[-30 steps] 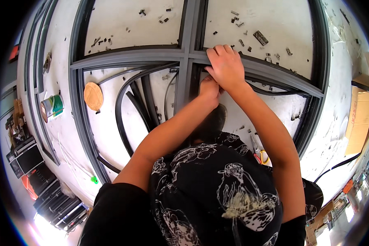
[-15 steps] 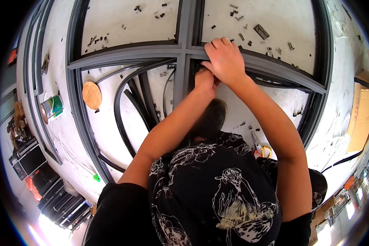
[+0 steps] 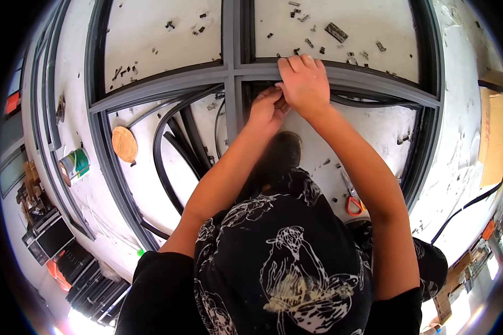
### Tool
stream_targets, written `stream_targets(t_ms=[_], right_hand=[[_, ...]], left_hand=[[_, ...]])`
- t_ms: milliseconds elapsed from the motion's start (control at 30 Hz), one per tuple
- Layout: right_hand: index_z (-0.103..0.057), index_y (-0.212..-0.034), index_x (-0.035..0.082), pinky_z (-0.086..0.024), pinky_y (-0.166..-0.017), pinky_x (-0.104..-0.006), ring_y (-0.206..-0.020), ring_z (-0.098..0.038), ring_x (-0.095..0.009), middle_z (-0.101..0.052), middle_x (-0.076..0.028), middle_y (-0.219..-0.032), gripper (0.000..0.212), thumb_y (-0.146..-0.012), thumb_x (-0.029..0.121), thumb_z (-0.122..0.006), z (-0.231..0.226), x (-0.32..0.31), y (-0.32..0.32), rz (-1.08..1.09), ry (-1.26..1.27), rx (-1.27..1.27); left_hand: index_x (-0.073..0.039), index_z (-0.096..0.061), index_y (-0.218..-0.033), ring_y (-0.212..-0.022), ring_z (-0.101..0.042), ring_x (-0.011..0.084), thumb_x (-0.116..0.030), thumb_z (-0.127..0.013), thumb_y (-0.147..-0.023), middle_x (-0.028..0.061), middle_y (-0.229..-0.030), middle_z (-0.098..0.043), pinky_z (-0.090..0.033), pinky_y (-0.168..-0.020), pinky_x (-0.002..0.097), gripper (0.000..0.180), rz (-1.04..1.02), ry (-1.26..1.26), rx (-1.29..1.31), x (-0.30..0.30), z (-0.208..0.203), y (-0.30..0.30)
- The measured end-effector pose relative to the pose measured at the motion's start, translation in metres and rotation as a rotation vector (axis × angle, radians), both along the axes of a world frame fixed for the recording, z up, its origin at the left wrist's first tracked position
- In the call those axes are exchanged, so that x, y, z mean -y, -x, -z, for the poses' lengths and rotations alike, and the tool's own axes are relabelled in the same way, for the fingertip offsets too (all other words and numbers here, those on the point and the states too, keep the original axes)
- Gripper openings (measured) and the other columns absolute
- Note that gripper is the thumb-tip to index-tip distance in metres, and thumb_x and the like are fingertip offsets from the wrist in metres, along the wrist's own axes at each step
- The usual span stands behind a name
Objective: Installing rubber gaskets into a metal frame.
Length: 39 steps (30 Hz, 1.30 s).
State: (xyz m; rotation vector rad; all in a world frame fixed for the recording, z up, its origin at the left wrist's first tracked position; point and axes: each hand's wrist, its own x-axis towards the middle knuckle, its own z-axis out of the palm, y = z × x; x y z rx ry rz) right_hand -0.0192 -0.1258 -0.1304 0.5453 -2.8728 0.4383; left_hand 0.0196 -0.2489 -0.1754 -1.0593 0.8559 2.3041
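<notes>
A grey metal frame (image 3: 229, 111) with crossing bars lies on the pale floor. My right hand (image 3: 304, 84) is bent over its crossbar, just right of the cross joint, fingertips over the far edge and thumb on the near side. Close beside it, on the near side of the bar, my left hand (image 3: 269, 109) has its fingers pinched together near the right thumb. What lies between them is too small to make out. A black rubber strip (image 3: 369, 102) runs along the crossbar's near side to the right of my hands. More black strip (image 3: 161, 134) loops through the near left opening.
Scissors with red and yellow handles (image 3: 353, 204) lie by my right forearm. A round wooden disc (image 3: 124, 144) sits in the near left opening. A green and white can (image 3: 74, 166) stands left of the frame, cardboard (image 3: 494, 137) at right. Small dark scraps (image 3: 336, 32) dot the floor.
My left hand has turned and moved slightly left, and its fingers show more. My right hand stays over the crossbar. The view has shifted a little.
</notes>
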Motion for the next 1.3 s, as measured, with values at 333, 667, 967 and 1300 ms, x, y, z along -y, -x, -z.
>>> stream_targets(t_ms=[333, 667, 967, 1300], right_hand=[[-0.062, -0.097, 0.007, -0.045, -0.077, -0.0386, -0.094, -0.055, -0.025, -0.057, -0.005, -0.093, 0.043, -0.065, 0.032, -0.077, -0.001, 0.000, 0.011, -0.083, 0.009, -0.055], [-0.060, -0.090, 0.009, -0.044, -0.077, -0.0369, -0.091, -0.055, -0.023, -0.055, -0.004, -0.091, 0.037, -0.062, 0.026, -0.079, 0.000, 0.047, 0.013, -0.132, 0.078, -0.041], [-0.061, -0.089, 0.011, -0.046, -0.073, -0.0375, -0.093, -0.054, -0.022, -0.054, -0.001, -0.092, 0.035, -0.063, 0.028, -0.078, 0.003, 0.044, 0.020, -0.181, 0.095, 0.022], [-0.059, -0.115, 0.013, -0.041, -0.098, -0.0422, -0.113, -0.053, -0.023, -0.059, -0.004, -0.119, 0.051, -0.067, 0.018, -0.074, -0.006, -0.054, -0.022, 0.104, 0.017, -0.094]], left_hand=[[-0.004, -0.048, -0.121, -0.110, -0.056, 0.0211, 0.002, -0.043, -0.095, 0.0100, -0.121, -0.055, -0.047, -0.097, 0.0349, 0.027, 0.057, -0.197, -0.111, 0.005, 0.004, -0.006], [-0.003, -0.049, -0.125, -0.115, -0.055, 0.0210, -0.013, -0.043, -0.100, 0.0081, -0.125, -0.056, -0.047, -0.100, 0.0367, 0.027, 0.062, -0.244, -0.044, 0.014, 0.012, -0.011], [-0.001, -0.047, -0.128, -0.122, -0.051, 0.0240, -0.016, -0.042, -0.101, 0.0122, -0.130, -0.053, -0.043, -0.105, 0.0389, 0.031, 0.046, -0.292, 0.001, 0.010, 0.019, -0.011], [0.001, -0.052, -0.109, -0.126, -0.049, 0.0323, -0.006, -0.047, -0.098, 0.0211, -0.131, -0.051, -0.041, -0.109, 0.0454, 0.013, 0.038, -0.220, 0.060, 0.000, -0.015, 0.000]])
